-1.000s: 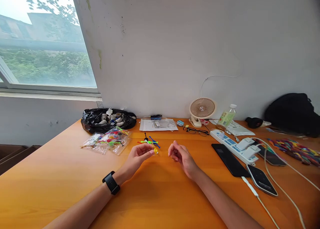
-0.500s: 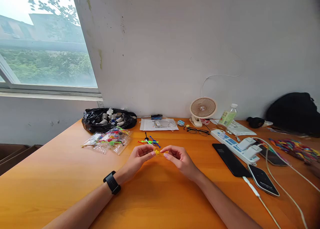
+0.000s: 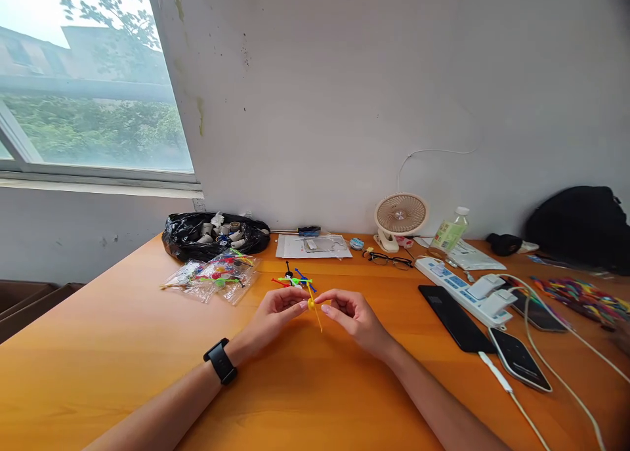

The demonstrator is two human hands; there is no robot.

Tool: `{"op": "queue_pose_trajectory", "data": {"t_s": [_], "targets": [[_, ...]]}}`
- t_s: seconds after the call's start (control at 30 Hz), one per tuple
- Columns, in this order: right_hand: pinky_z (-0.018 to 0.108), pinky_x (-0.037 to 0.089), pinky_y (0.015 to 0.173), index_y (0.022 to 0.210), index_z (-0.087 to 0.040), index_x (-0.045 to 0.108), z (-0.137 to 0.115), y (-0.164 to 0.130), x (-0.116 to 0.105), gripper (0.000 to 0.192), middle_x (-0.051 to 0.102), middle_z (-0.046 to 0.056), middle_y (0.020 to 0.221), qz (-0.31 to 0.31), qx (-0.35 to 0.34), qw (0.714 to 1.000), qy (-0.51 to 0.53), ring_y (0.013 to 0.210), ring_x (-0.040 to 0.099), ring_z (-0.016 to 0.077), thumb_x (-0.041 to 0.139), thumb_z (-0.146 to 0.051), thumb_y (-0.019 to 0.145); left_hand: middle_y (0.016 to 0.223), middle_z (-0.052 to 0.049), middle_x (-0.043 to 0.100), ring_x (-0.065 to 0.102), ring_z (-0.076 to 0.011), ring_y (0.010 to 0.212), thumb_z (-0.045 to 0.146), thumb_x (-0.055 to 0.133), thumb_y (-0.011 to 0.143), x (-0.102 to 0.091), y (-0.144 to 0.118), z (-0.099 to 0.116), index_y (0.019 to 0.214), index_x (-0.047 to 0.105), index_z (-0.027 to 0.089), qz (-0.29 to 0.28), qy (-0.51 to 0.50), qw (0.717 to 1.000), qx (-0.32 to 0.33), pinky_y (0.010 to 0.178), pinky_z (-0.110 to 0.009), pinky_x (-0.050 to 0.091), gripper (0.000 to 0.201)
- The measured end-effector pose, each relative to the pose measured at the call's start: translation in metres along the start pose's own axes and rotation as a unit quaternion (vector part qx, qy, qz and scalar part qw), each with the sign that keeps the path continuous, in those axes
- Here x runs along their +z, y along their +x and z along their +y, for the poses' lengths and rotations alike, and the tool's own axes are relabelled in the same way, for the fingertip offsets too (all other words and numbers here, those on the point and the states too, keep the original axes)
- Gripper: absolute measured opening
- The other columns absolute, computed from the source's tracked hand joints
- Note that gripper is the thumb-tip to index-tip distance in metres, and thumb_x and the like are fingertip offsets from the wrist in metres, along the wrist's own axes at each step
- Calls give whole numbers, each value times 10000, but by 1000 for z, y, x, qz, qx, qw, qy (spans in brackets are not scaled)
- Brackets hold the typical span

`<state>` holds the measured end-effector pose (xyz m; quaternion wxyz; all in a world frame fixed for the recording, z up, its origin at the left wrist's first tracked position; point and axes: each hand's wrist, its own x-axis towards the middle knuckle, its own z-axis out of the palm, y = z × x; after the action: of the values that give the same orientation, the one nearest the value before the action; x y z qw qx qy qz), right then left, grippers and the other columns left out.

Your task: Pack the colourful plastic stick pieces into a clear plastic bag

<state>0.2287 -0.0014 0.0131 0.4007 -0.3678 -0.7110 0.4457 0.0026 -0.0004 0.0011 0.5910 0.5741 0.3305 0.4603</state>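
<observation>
My left hand [image 3: 275,312], with a black watch on its wrist, and my right hand [image 3: 352,314] meet over the orange table [image 3: 123,359]. Between their fingertips they pinch a small yellow plastic piece with a thin stick [image 3: 314,308] that hangs down and to the right. Just beyond the hands lies a small cluster of coloured sticks [image 3: 295,279] in black, blue, green and red. To the left of that cluster lie clear bags of coloured plastic parts [image 3: 216,277].
A black bag of spools [image 3: 216,236] and a papers sheet [image 3: 314,245] lie by the wall. A small fan [image 3: 399,217], glasses [image 3: 388,259], a bottle [image 3: 450,231], a power strip [image 3: 465,288], phones [image 3: 453,316] with cables and a black backpack [image 3: 581,224] fill the right side.
My right hand moved left to meet my left hand and took hold of the yellow piece. The thin stick now hangs down from it between the fingertips.
</observation>
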Motion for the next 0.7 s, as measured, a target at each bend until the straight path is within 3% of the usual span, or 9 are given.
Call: {"op": "queue_pose_trajectory", "data": {"t_s": [0.13, 0.27, 0.43, 0.6, 0.7], "targets": [[261, 310, 569, 1118, -216, 707, 1, 0, 3, 247, 419, -51, 698, 10, -11, 1000, -27, 620, 380, 119, 670, -389, 946, 1127, -93, 729, 646, -238, 1074, 439, 726, 924, 1, -1, -4, 1128, 737, 184, -29, 36, 999, 18, 958, -334, 485, 326], [266, 419, 641, 1225, -242, 672, 1, -2, 8, 291, 574, -11, 825, 2, -41, 996, -77, 717, 513, 142, 646, -368, 963, 1013, -74, 717, 669, -208, 952, 447, 668, 964, 3, -3, -3, 1089, 681, 171, -46, 75, 995, 51, 866, -311, 505, 303], [290, 511, 715, 1035, -214, 718, 4, -1, 11, 207, 687, 25, 862, 14, -26, 998, -61, 771, 623, 166, 662, -396, 954, 914, -60, 724, 662, -184, 818, 439, 570, 1016, 0, -3, 1, 1084, 678, 179, -30, 209, 973, 97, 773, -300, 514, 290], [280, 548, 601, 919, -175, 716, 17, 11, -2, 332, 701, 27, 785, 76, 59, 993, 73, 631, 628, 147, 777, -491, 835, 1144, -81, 745, 672, -232, 1063, 353, 497, 1049, -17, 5, 2, 1163, 697, 248, 64, 368, 908, 190, 952, -370, 522, 252], [248, 543, 551, 914, -159, 706, 27, 16, -12, 372, 722, 38, 754, 129, 110, 977, 132, 595, 639, 134, 819, -488, 783, 1418, -91, 635, 549, -273, 1332, 375, 519, 1038, -30, 11, -5, 1296, 655, 270, 98, 438, 871, 201, 1133, -459, 439, 311]]}}
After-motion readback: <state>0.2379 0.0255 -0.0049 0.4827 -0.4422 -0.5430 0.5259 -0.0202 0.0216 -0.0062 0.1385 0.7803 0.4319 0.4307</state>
